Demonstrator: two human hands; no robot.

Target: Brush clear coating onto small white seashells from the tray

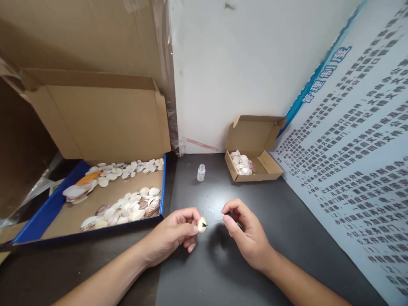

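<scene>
My left hand is closed, pinching a small pale yellow shell between thumb and fingers over the dark table. Opposite it, the thumb and forefinger of my right hand come together on a thin, pale applicator brush, whose upper end is hidden in the fingers. The brush's dark, split tip touches or lies just in front of the shell's right side; I cannot tell which. Beyond both hands a small clear bottle with a printed label stands upright, no cap on its neck.
To the left, an open blue-edged cardboard box holds rows of white and brown shells, with a larger shell and an orange one. A smaller cardboard box with shells stands back right. A white wall panel and a printed poster border the table.
</scene>
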